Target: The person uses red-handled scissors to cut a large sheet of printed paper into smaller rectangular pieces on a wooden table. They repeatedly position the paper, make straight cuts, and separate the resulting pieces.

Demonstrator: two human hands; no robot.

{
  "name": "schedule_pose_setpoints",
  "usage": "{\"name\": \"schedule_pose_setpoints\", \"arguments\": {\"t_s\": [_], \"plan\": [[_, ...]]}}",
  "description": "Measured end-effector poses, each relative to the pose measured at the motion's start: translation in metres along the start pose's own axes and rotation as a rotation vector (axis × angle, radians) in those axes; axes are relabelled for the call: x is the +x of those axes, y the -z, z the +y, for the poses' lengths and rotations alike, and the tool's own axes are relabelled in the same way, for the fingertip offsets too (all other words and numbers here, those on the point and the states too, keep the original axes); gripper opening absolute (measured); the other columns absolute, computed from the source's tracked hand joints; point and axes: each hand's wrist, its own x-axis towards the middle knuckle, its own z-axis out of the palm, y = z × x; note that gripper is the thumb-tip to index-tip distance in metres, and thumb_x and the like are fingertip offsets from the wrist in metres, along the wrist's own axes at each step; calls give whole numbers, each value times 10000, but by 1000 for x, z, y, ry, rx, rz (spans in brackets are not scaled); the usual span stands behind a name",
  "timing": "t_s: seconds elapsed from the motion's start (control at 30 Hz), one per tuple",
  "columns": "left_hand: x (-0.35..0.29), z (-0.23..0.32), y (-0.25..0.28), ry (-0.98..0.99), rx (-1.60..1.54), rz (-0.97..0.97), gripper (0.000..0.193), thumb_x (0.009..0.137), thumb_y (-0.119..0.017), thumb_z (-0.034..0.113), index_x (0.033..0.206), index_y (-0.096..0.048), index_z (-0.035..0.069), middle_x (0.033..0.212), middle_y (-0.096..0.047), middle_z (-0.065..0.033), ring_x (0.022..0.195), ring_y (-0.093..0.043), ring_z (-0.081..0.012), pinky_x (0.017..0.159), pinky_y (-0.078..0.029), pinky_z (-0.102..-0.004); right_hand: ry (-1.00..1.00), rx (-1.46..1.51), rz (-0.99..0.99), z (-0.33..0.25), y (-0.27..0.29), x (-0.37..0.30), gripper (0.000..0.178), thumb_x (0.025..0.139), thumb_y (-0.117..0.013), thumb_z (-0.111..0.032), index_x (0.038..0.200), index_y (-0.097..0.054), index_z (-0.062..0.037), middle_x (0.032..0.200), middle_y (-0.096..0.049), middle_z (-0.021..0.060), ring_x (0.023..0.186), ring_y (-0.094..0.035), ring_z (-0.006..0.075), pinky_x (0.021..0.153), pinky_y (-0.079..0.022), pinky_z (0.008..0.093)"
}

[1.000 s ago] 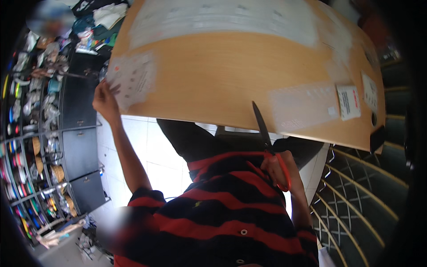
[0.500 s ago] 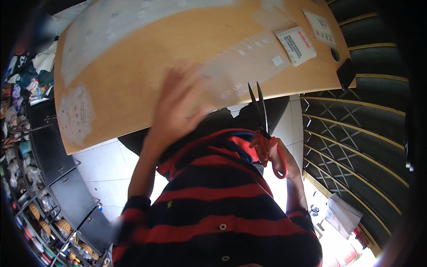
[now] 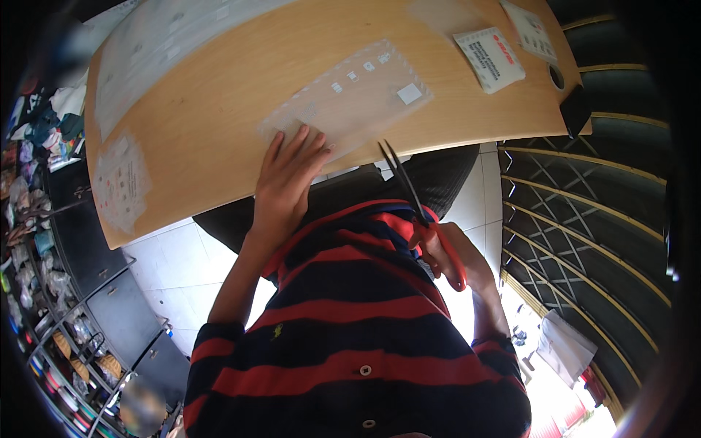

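Note:
My left hand lies with its fingers stretched out on the near left end of a clear plastic sleeve with small white patches. The sleeve rests slantwise near the front edge of a wooden table. In my right hand is a pair of scissors with dark blades and red-orange handles. Held beside my striped shirt, the scissors point up toward the table edge, their blades nearly together and apart from the sleeve.
Printed white packets lie at the table's far right, near a black phone-like object. Another clear sheet covers the far left, and a printed stack the near left. Crammed shelves stand left; a folding metal gate runs along the right.
The clear sleeve has shifted left and turned on the table. My left hand has come to rest on it. The scissors' blades have closed closer together and tilted left.

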Motion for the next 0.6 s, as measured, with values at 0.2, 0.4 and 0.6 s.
{"name": "schedule_pose_setpoints", "arguments": {"t_s": [0.2, 0.4, 0.6], "plan": [[-7, 4, -1, 9, 4, 16, 332, 862, -571, -57, 1148, -669, 80, 1260, -666, -84, 1314, -526, -301, 1121, -343, -529, 198, -46, -46, -29, 4, 19, 792, 943, -389, -719, 826, -664, 14, 487, -460, 14, 406, -489, 100, 405, -387, 265], [-10, 1, -2, -9, -5, 29, 338, 841, -573, -66, 1130, -673, 78, 1259, -670, -65, 1316, -528, -287, 1129, -334, -538, 185, -34, 9, -38, -2, 24, 730, 988, -411, -632, 787, -649, 28, 442, -442, 12, 367, -467, 105, 383, -367, 264], [-11, 0, -4, -27, -17, 62, 327, 845, -576, -58, 1124, -677, 80, 1243, -680, -55, 1293, -553, -269, 1123, -343, -542, 46, -88, 10, -44, 0, 21, 746, 954, -420, -687, 677, -601, -18, 466, -502, 48, 423, -557, 145, 428, -431, 304]]}}
